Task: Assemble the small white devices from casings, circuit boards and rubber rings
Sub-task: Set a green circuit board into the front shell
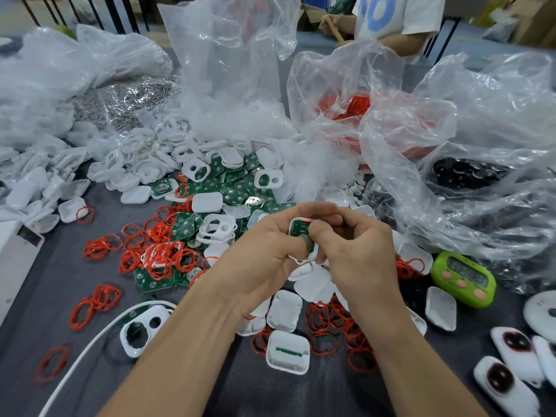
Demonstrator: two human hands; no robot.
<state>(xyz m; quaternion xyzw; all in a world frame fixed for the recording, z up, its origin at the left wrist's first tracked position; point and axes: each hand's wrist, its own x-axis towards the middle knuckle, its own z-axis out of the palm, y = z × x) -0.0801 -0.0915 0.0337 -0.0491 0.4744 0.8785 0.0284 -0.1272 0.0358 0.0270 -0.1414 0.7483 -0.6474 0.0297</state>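
Observation:
Both hands meet above the middle of the table around one small white casing (304, 259) with a green circuit board (301, 228) seated in it. My left hand (264, 254) grips the casing from the left, its thumb lying over the board. My right hand (355, 251) pinches the casing's right side, thumb pressed on the board. A red spot shows at the board's top edge. Loose white casings (284, 314), green circuit boards (186, 225) and red rubber rings (159, 254) lie scattered around and under the hands.
Crumpled clear plastic bags (451, 145) of parts fill the far side of the grey table. A green timer (463, 278) stands at right, finished devices (511, 353) at lower right, a white cable (90, 347) at lower left. Another person (397, 19) stands across the table.

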